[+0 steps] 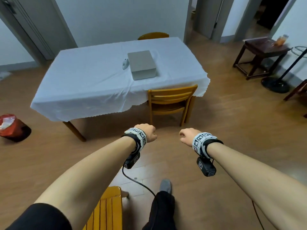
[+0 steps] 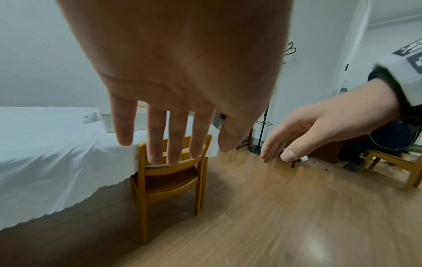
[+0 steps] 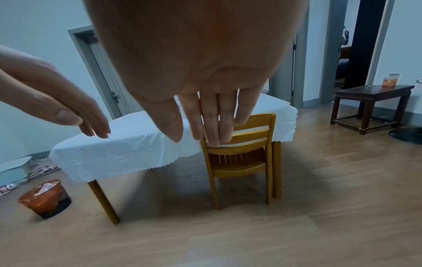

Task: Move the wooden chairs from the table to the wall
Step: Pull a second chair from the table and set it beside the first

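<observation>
Head view: wooden chair (image 1: 171,103) tucked under the tabletop (image 1: 99,77) edge, straight ahead of both grips and well apart. Top rail crosswise — right hand (image 1: 186,136) marginally nearer than left hand (image 1: 147,131). Both fingers straight, loosely spread, holding nothing.

Light's pretty flat and cool on my end, kinda dim indoor stuff with soft shadows pooling under the table (image 1: 106,90) and the chair (image 1: 171,103), plus a faint sheen on the floor (image 2: 315,240) in the left wrist view. Head view bends hard at the edges, door frames lean. On both wrist views the palms up close are soft, shaded blobs, and the floor smears with motion blur
</observation>
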`<control>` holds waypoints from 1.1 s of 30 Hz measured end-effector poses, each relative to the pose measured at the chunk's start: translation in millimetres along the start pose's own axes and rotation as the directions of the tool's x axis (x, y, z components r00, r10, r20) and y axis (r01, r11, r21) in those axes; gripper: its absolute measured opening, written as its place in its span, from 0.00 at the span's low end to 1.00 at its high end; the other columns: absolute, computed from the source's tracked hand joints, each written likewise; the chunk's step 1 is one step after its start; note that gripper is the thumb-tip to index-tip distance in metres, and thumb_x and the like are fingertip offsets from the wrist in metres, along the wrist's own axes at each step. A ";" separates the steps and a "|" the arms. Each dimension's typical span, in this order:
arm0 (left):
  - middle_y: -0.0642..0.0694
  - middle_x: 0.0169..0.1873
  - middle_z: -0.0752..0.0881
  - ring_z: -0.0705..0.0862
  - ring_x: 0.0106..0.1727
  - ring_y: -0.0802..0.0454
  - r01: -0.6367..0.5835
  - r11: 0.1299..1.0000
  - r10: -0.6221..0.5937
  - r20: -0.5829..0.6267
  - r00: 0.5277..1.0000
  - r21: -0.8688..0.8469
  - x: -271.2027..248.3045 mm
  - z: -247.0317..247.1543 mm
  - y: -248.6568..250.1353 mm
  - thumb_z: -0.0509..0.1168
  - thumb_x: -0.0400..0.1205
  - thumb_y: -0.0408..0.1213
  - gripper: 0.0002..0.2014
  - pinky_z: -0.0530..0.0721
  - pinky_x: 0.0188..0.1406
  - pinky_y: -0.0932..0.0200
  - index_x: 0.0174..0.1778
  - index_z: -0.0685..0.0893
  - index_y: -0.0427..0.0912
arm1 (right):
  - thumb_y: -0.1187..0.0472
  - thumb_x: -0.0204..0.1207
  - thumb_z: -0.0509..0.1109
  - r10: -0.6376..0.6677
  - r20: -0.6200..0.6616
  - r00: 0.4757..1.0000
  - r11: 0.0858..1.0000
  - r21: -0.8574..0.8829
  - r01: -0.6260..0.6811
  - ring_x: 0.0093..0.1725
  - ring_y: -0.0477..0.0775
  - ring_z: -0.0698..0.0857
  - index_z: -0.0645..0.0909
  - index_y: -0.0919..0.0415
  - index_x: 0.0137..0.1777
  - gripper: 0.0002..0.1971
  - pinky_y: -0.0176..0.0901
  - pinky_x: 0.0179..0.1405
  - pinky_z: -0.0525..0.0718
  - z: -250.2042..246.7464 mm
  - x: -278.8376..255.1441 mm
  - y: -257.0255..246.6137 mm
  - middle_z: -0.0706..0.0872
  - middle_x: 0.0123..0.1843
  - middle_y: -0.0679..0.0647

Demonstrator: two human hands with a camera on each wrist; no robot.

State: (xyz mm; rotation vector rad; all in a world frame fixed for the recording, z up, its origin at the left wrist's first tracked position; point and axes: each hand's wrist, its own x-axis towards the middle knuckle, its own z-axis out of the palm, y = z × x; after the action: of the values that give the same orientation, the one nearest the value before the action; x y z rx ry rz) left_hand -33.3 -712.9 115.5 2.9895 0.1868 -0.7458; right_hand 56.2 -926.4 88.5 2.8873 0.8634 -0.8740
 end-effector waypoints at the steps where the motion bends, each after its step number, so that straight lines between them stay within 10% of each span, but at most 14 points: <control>1: 0.43 0.59 0.86 0.84 0.59 0.40 -0.002 1.000 0.002 -0.007 1.000 -0.007 25.6 -9.5 -3.5 0.59 0.82 0.52 0.19 0.81 0.52 0.49 0.63 0.83 0.46 | 0.52 0.81 0.62 0.010 -0.008 1.000 1.000 0.003 -0.010 0.70 0.58 0.82 0.75 0.48 0.78 0.24 0.51 0.66 0.81 -12.9 20.9 8.8 0.80 0.76 0.52; 10: 0.44 0.55 0.83 0.83 0.58 0.41 -0.014 0.998 0.010 -0.058 0.998 -0.054 211.7 -95.1 -39.0 0.57 0.82 0.50 0.19 0.81 0.52 0.48 0.62 0.83 0.46 | 0.54 0.84 0.60 0.058 -0.011 0.998 0.998 0.020 -0.058 0.69 0.57 0.82 0.72 0.52 0.81 0.24 0.51 0.63 0.83 -129.8 180.7 77.5 0.79 0.76 0.52; 21: 0.41 0.77 0.70 0.72 0.74 0.38 0.066 0.980 -0.063 0.019 0.998 -0.189 401.9 -101.2 -50.8 0.63 0.82 0.47 0.31 0.77 0.68 0.40 0.82 0.66 0.46 | 0.58 0.84 0.63 -0.079 0.017 0.997 0.997 0.005 0.078 0.70 0.59 0.79 0.68 0.57 0.81 0.25 0.54 0.63 0.84 -180.2 392.1 135.5 0.74 0.78 0.57; 28: 0.40 0.86 0.54 0.52 0.86 0.40 0.159 0.972 -0.149 0.071 0.986 -0.171 482.1 -72.0 -47.8 0.64 0.79 0.48 0.40 0.58 0.82 0.40 0.86 0.55 0.48 | 0.56 0.83 0.64 -0.181 0.089 0.980 0.966 -0.171 0.194 0.87 0.57 0.58 0.55 0.62 0.88 0.35 0.51 0.85 0.56 -159.7 487.8 174.5 0.61 0.88 0.57; 33: 0.42 0.84 0.62 0.53 0.86 0.39 0.216 0.963 -0.211 0.046 0.976 -0.161 508.5 -59.1 -42.2 0.64 0.77 0.48 0.37 0.53 0.83 0.42 0.83 0.61 0.48 | 0.58 0.82 0.62 -0.226 0.174 0.958 0.952 -0.169 0.255 0.76 0.59 0.75 0.69 0.60 0.81 0.27 0.51 0.76 0.72 -156.8 523.7 179.7 0.77 0.77 0.57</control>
State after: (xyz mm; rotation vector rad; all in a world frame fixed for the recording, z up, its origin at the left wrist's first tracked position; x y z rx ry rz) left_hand 434.2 -613.4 -72.9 2.8287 0.5493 -0.7493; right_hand 590.7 -789.6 -75.0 2.5512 1.2283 -0.9550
